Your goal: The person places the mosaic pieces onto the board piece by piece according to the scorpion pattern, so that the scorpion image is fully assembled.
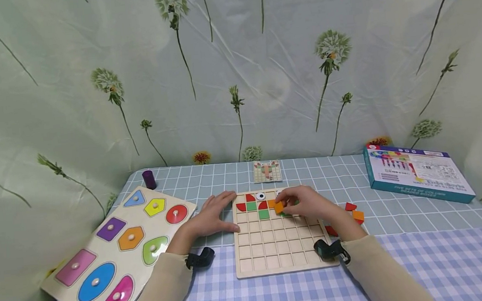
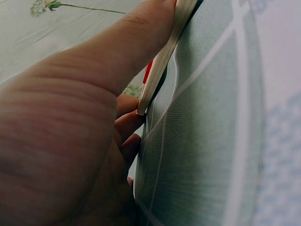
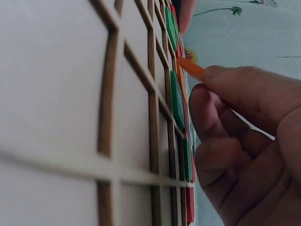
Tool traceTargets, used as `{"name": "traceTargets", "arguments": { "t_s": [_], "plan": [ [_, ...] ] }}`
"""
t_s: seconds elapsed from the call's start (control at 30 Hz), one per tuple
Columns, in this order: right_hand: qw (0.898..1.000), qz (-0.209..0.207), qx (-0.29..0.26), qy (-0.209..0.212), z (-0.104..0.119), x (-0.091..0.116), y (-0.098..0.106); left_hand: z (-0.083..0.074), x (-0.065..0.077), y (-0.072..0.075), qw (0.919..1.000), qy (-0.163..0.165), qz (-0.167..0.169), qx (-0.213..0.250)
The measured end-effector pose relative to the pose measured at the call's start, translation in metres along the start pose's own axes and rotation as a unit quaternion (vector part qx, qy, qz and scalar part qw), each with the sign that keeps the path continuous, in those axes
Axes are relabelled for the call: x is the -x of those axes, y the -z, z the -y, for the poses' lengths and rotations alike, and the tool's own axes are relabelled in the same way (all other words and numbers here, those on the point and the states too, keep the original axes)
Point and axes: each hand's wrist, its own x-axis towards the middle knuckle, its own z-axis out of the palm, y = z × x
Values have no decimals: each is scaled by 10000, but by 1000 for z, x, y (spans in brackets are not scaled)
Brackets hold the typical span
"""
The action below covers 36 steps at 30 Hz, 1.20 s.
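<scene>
Pinching orange tile (image 1: 279, 207) over board (image 1: 268, 250) with right hand (image 1: 300, 201); touching board's left edge with spread left hand (image 1: 211, 217).

Between the left sleeve (image 1: 162, 286) and right sleeve (image 1: 380, 272), a path leads onto the lower rows of the grid board (image 1: 266, 251), over low ridges. The left grip (image 1: 213, 215) bars the board's upper left edge, the right grip (image 1: 301, 201) its upper right. A knobbed puzzle (image 1: 128, 263) crowds the left; rightward, passage runs between loose pieces (image 1: 357, 215) and a box (image 1: 415, 173).
</scene>
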Motion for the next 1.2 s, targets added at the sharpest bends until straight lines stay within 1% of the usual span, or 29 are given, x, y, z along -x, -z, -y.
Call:
{"name": "traceTargets", "arguments": {
  "t_s": [0.3, 0.5, 0.83, 1.03, 1.2],
  "plan": [
    [9998, 45, 172, 102, -1, -2, -7, -1, 0, 0, 10000, 34, 15, -27],
    [9986, 84, 362, 388, -3, -3, -11, -2, 1, 2, 9999, 66, 12, -75],
    [9977, 88, 576, 352, -1, -3, -12, -2, 1, 1, 10000, 58, 17, -53],
    [9980, 110, 539, 321, 0, -3, -11, -3, 1, 1, 10000, 37, -15, -48],
    [9996, 21, 208, 197, 1, 0, -4, -2, 1, 1, 10000, 28, -10, -79]
  ]
}}
